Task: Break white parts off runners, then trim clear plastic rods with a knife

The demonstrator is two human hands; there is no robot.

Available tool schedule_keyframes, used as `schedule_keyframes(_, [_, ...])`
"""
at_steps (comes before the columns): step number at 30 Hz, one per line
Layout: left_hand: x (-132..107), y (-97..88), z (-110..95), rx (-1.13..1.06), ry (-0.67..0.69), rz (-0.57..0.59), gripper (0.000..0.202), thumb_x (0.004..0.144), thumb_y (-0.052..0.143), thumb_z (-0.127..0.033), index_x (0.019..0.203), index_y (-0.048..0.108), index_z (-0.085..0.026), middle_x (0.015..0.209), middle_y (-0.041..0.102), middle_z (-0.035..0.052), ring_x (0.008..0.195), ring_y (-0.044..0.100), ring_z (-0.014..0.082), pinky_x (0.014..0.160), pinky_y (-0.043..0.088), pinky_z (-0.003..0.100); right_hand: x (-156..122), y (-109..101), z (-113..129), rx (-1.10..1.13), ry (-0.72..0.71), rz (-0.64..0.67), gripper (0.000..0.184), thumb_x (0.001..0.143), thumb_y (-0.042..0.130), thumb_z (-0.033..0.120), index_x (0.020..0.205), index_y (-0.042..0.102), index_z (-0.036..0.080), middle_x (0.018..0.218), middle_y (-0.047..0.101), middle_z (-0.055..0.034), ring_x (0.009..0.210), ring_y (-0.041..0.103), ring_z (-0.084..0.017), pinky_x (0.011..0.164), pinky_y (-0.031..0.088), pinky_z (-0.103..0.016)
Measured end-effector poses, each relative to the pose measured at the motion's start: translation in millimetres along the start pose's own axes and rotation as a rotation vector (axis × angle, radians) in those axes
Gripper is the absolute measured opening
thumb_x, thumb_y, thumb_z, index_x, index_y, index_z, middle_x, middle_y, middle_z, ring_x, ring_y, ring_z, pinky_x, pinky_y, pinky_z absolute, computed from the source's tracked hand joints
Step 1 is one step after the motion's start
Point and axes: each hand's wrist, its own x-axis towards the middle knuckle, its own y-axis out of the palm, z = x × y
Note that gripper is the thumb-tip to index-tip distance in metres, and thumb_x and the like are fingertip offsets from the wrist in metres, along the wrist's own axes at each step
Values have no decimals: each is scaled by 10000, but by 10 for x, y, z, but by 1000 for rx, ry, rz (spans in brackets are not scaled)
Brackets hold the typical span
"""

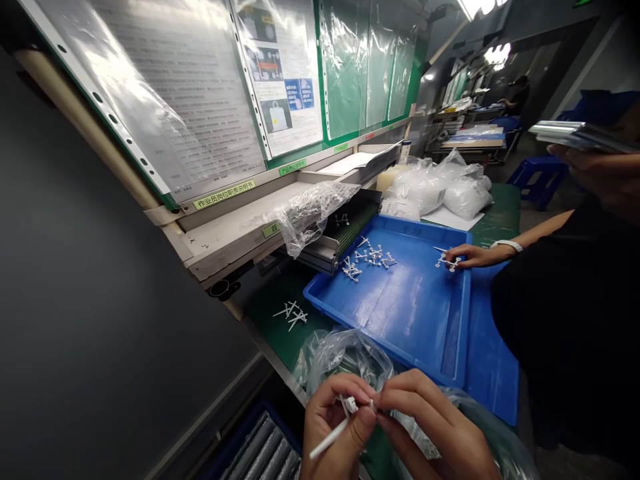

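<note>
My left hand [333,433] and my right hand [430,427] meet at the bottom edge, both pinched on one small white plastic part [351,404] with a thin white stem [327,440] that sticks out down-left. They hover over a clear plastic bag [345,357] at the bench's near edge. Beyond the bag lies a blue tray [405,307] with several small white parts [367,257] scattered at its far end.
A co-worker's hand [467,255] with a white wristband rests on white parts at the tray's right side. Loose white parts [291,315] lie on the green mat [273,303]. Filled white bags [440,187] stand at the back. Sheeted papers [200,87] hang on the left.
</note>
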Motion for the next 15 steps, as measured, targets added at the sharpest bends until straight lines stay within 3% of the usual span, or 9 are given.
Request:
schedule_keyframes(5, [-25, 4, -16, -8, 40, 15, 94, 664, 718, -206, 725, 646, -213, 757, 599, 1, 651, 525, 99, 630, 402, 213, 4, -64, 61, 55, 124, 29, 152, 843, 501, 113, 933, 509, 235, 856, 574, -14, 783, 594, -135, 685, 518, -224])
schedule_keyframes(15, [-50, -38, -56, 116, 88, 48, 82, 661, 722, -258, 700, 677, -202, 768, 568, 12, 672, 502, 107, 632, 370, 226, 1, -31, 77, 21, 71, 42, 139, 831, 542, 118, 920, 526, 223, 822, 593, -13, 748, 603, -134, 677, 517, -235])
